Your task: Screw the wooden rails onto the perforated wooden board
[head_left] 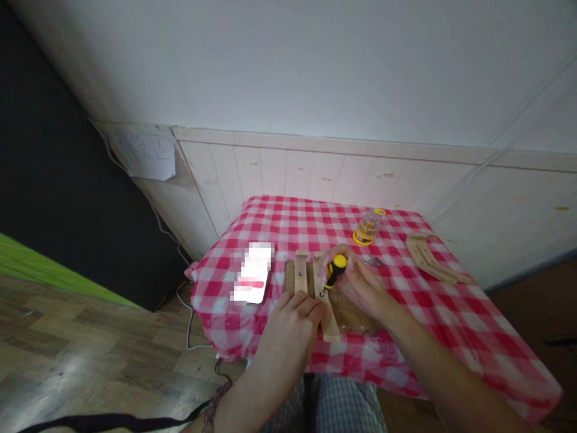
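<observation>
My right hand (pixel 360 285) is closed around a yellow and black screwdriver (pixel 337 266). Its tip points down at a screw on a curved wooden piece (pixel 331 328). My left hand (pixel 300 310), fingers curled, presses down and grips that piece from the left side; its fingertips are partly hidden. Just left of it lies a second wooden piece (pixel 301 270) with a screw in its face. Both pieces rest on a worn brown board (pixel 356 313). A few small metal parts (pixel 375 261), too small to tell apart, lie beyond my right hand.
A red-and-white checked cloth (pixel 297 216) covers the table against the wall. A phone with a bright, blurred screen (pixel 255 276) lies on the left. Toward the back stands a clear, yellow-rimmed bit case (pixel 369 227). More curved wooden pieces (pixel 430 260) lie at the right edge.
</observation>
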Demonstrator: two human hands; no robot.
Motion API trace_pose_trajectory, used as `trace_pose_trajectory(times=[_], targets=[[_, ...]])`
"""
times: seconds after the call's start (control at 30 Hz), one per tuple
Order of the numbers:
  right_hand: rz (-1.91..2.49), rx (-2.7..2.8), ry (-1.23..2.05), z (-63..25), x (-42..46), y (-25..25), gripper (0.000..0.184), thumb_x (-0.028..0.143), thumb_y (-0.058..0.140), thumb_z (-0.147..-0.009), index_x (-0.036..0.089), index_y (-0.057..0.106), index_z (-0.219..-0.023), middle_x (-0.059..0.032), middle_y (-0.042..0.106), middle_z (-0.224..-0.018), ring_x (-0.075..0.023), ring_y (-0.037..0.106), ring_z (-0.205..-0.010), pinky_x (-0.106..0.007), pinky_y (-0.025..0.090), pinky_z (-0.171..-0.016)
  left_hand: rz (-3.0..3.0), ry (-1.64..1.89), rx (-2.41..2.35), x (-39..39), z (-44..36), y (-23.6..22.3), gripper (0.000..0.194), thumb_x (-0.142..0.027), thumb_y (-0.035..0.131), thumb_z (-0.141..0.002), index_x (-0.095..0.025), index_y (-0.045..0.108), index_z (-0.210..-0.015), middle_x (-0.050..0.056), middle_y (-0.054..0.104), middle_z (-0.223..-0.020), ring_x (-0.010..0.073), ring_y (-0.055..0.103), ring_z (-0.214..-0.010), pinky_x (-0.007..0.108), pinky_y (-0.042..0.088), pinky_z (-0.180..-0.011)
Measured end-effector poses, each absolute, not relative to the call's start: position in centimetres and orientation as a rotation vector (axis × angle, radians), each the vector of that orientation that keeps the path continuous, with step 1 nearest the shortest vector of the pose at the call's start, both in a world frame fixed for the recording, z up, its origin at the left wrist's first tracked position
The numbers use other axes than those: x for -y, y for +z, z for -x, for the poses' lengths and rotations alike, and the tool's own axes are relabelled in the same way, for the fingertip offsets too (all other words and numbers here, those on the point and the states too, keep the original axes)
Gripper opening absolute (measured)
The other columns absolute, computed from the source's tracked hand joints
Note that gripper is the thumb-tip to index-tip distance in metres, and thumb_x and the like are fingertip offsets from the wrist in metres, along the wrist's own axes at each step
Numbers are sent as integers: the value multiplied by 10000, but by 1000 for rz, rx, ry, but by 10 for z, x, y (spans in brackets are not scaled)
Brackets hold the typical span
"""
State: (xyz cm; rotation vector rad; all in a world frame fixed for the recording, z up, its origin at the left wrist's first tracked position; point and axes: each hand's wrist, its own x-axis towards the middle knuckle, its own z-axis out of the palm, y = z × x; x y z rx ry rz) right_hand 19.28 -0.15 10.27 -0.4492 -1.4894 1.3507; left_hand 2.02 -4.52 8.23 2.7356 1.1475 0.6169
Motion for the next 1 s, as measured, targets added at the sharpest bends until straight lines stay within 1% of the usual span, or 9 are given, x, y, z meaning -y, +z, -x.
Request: trace_pose_trajectory(times=[0.1, 0.17, 0.27, 0.37, 0.5, 0.63, 0.77, 0.9, 1.0], targets=[[438, 1585, 1303, -198, 0, 106, 211, 457, 472, -1042, 287, 574, -1113, -48, 660, -1082, -177, 646, -909, -405, 510, -923, -2738, 601, -1149, 45, -20, 83, 167, -32, 639, -932, -161, 718, -1004, 36, 769, -1048, 208, 685, -906, 351, 528, -810], [429, 1629, 1313, -200, 2, 111, 178, 432, 465, -1051, 298, 543, -1138, -43, 664, -1100, -165, 646, -893, -411, 501, -931, -2741, 584, -1142, 45, -20, 84, 158, -42, 638, -938, -160, 718, -1005, 40, 768, -1055, 208, 684, -906, 351, 529, -802], [414, 1687, 1330, -202, 4, 116, 124, 408, 473, -1054, 308, 488, -1125, -16, 665, -1026, -147, 622, -822, -383, 503, -877, -2738, 563, -1134, 45, -20, 86, 153, -53, 636, -946, -159, 720, -1018, 42, 766, -1068, 210, 683, -918, 350, 530, -802], [454, 1697, 1303, -200, 6, 117, 140, 426, 512, -1035, 309, 452, -1084, 13, 622, -919, -142, 562, -748, -325, 485, -755, -2734, 576, -1138, 45, -20, 86, 165, -48, 638, -944, -157, 721, -1038, 39, 767, -1072, 210, 686, -926, 351, 529, -818], [575, 1566, 1219, -192, 7, 114, 225, 513, 519, -1009, 305, 484, -1087, 32, 507, -792, -152, 464, -675, -303, 441, -663, -2731, 567, -1153, 45, -21, 85, 171, -48, 641, -942, -150, 722, -1052, 35, 770, -1049, 208, 687, -928, 346, 523, -830], [570, 1408, 1332, -184, 8, 110, 390, 626, 434, -991, 281, 563, -1119, 13, 453, -745, -183, 493, -677, -336, 483, -644, -2731, 530, -1163, 44, -20, 87, 180, -67, 621, -960, -163, 719, -1076, 29, 768, -1045, 207, 683, -941, 346, 511, -845], [620, 1466, 1290, -189, 7, 105, 304, 553, 473, -1008, 287, 598, -1086, -11, 542, -822, -190, 561, -770, -339, 507, -694, -2731, 496, -1173, 45, -21, 89, 161, -69, 629, -958, -162, 722, -1052, 28, 769, -1034, 208, 683, -942, 342, 505, -842], [616, 1551, 1165, -195, 6, 105, 194, 468, 599, -978, 299, 549, -1061, -24, 628, -1009, -185, 608, -924, -365, 505, -858, -2721, 470, -1180, 46, -22, 90, 135, -89, 660, -950, -159, 726, -1045, 22, 772, -1019, 215, 687, -944, 347, 513, -835], [566, 1507, 1228, -192, 6, 108, 167, 386, 590, -1000, 317, 440, -1026, 10, 648, -1014, -153, 619, -841, -365, 500, -855, -2737, 432, -1171, 45, -22, 92, 128, -106, 677, -945, -151, 729, -1053, 26, 773, -1038, 220, 688, -973, 345, 518, -854]])
